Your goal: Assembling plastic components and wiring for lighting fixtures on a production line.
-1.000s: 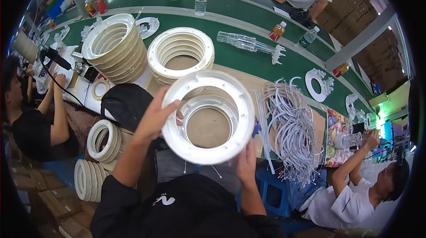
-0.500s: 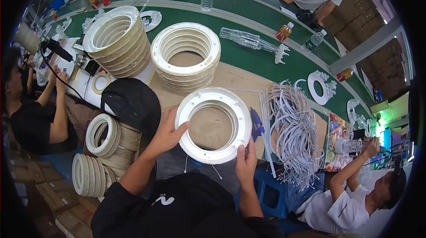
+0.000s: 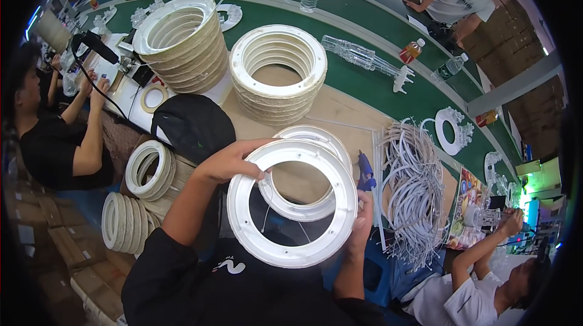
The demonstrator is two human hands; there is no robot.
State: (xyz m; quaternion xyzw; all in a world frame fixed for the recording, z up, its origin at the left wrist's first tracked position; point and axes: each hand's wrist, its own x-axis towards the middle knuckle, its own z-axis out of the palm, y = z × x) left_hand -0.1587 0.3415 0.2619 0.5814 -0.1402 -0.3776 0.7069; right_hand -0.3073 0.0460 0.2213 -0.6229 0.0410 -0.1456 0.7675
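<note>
A large white plastic ring [image 3: 291, 253] is held up close above my lap by both hands. My left hand [image 3: 234, 161] grips its upper left rim. My right hand [image 3: 363, 223] grips its right edge. A second white ring [image 3: 331, 144] lies flat on the wooden bench just behind the held one and shows partly through its opening. Thin white wires hang from the held ring's inner side.
Two tall stacks of white rings [image 3: 278, 74] [image 3: 182, 43] stand on the bench. A black cap [image 3: 191, 125] lies left, a blue tool [image 3: 366, 171] and a bundle of white cables [image 3: 419, 192] right. Smaller ring stacks [image 3: 149, 171] sit lower left. Other people work at left, right and far side.
The ring in my hands has come off the bench toward me and tilted up, uncovering another ring lying on the bench behind it. Both hands kept their grip.
</note>
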